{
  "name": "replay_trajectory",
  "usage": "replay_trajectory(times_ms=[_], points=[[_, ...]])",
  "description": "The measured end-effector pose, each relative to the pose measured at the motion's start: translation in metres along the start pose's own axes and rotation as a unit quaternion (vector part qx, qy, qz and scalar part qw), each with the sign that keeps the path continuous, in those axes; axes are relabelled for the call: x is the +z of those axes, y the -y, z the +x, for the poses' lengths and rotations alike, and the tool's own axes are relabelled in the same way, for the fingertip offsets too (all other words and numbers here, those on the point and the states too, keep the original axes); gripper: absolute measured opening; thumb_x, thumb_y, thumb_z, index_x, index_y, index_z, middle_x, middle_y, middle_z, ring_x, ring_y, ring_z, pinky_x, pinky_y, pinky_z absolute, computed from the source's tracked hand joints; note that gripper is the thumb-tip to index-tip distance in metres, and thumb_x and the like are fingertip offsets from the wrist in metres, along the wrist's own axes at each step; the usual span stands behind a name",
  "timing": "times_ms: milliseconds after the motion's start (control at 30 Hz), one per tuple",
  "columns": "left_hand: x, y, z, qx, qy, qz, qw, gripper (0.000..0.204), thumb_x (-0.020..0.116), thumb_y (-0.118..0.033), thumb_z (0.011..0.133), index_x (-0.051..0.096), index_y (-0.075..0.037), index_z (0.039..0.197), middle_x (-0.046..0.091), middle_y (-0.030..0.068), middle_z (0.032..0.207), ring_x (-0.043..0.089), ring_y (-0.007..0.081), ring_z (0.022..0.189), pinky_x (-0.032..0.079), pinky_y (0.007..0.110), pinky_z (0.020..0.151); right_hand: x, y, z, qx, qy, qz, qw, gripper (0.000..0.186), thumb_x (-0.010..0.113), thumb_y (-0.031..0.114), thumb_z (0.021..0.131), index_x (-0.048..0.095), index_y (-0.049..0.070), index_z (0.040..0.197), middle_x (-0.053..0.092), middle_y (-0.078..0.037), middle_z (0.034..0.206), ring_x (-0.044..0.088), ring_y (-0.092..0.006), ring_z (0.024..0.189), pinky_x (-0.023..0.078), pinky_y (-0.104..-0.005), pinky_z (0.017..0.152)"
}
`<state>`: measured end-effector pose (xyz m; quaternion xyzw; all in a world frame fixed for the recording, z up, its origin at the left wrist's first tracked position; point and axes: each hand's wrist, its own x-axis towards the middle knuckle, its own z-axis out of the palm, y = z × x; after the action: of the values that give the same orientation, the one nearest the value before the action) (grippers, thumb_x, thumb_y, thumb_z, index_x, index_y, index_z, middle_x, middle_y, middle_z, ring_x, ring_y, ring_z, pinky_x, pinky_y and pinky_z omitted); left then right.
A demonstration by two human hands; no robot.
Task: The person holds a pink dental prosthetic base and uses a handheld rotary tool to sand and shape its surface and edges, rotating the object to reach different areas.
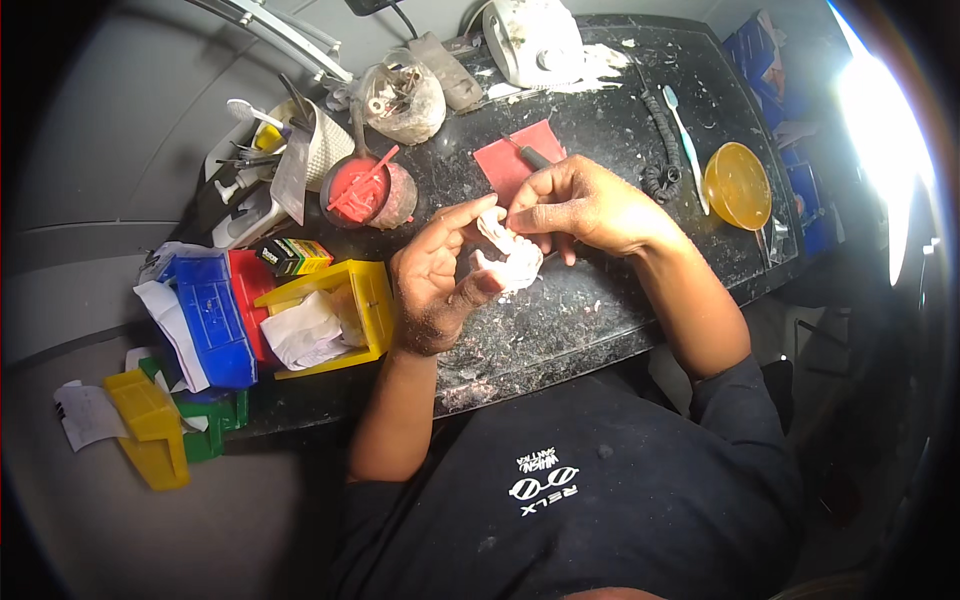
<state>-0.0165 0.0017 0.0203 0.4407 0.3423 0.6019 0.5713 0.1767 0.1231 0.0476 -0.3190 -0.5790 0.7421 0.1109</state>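
A white, horseshoe-shaped plaster dental cast is held up over the near part of the bench. My left hand grips it from the left, thumb below and fingers along the upper side. At the cast's upper right edge, my right hand has thumb and fingertips pinched together, touching the plaster. Whatever sits between those fingertips is hidden. Just beyond my right hand lies a red wax sheet, and the dark handle of a tool rests across it.
Left of my hands stand a pan of red wax pieces, a yellow bin holding paper and a blue bin. Farther back are a cluttered plastic bag and a white machine. A toothbrush and amber bowl lie right.
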Motion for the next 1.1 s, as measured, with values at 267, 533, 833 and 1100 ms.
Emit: replay_trajectory(times_ms=[267,533,833,1100], points=[[-0.0009,0.0042,0.0001,0.018,-0.011,0.023,1.0,0.082,0.087,-0.033,0.083,0.048,0.013,0.139,0.062,0.0163,0.123,0.065,0.0216,0.111,0.052,0.035,0.098,0.0008,-0.0013,0.0013,-0.001,-0.013,0.008,1.0,0.018,0.073,0.018,0.09,0.075,0.0,0.093,0.072,-0.004,0.083,0.063,-0.0084,0.065,0.052,-0.0241,0.048],[-0.0003,0.0045,0.0013,0.018,-0.012,0.022,1.0,0.081,0.086,-0.034,0.083,0.049,0.013,0.138,0.063,0.0167,0.122,0.065,0.0223,0.111,0.052,0.035,0.098,-0.0006,-0.0005,0.0004,-0.004,-0.015,0.023,1.0,0.018,0.073,0.016,0.09,0.075,-0.001,0.095,0.073,-0.005,0.085,0.063,-0.0086,0.066,0.052,-0.0243,0.048],[-0.0015,0.0076,0.0001,0.033,-0.026,0.035,0.998,0.08,0.087,-0.033,0.082,0.051,0.012,0.137,0.061,0.0153,0.124,0.063,0.0213,0.113,0.051,0.034,0.099,-0.0016,-0.0022,0.0019,-0.001,-0.011,0.018,1.0,0.017,0.073,0.014,0.09,0.075,-0.002,0.097,0.073,-0.006,0.086,0.062,-0.0088,0.065,0.052,-0.0242,0.048],[-0.0015,0.0071,-0.0004,0.036,-0.027,0.052,0.998,0.081,0.089,-0.032,0.08,0.052,0.012,0.137,0.058,0.0155,0.128,0.062,0.021,0.116,0.051,0.034,0.099,-0.0012,-0.0025,0.0012,0.003,-0.012,0.024,1.0,0.018,0.073,0.014,0.09,0.075,-0.002,0.096,0.073,-0.005,0.085,0.062,-0.0087,0.064,0.052,-0.024,0.047]])
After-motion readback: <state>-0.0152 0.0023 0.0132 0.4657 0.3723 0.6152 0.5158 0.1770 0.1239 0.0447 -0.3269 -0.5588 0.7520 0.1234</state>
